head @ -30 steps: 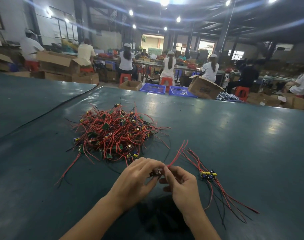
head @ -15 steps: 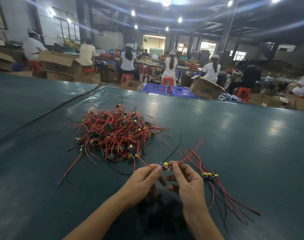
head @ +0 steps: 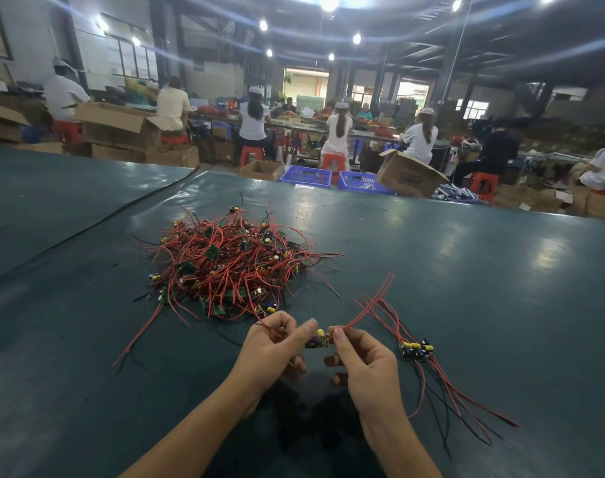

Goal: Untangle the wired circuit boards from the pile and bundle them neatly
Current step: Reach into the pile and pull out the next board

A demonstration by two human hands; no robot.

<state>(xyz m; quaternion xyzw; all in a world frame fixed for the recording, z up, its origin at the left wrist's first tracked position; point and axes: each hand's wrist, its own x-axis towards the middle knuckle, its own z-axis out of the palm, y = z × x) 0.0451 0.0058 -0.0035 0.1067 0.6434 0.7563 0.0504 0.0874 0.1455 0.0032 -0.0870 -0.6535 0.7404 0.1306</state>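
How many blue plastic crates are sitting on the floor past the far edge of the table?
2, side by side: the left blue crate and the right blue crate, beside a tilted cardboard box. Others may be hidden.

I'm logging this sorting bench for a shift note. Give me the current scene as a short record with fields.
surface: dark green table
unsorted: tangled pile of red-wired boards, ahead and left of the hands
sorted: small bundle lying to the right
in hand: one circuit board held between both hands
left hand: pinches the board's left end
right hand: pinches its right end, red wires rising from it
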